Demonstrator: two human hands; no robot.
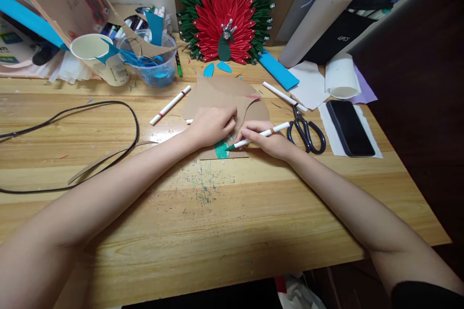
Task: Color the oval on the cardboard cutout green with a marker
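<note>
A white marker (277,129) with a brown band and a green tip is pinched in my right hand (266,140). Its tip touches the edge of a green-coloured patch (221,149) near the lower edge of the brown cardboard (217,94). My left hand (214,125) rests on the cardboard just above the patch, its fingers curled in; whatever they hold, if anything, is hidden. Under the left wrist, the end of another white pen pokes out.
Black-handled scissors (307,130) and a phone (350,128) lie on the right. White markers (170,105) flank the cardboard. Behind stand a paper cup (101,60), a plastic tub (155,65) and a red-green feathered peacock (226,14). A black cable (136,120) loops at left.
</note>
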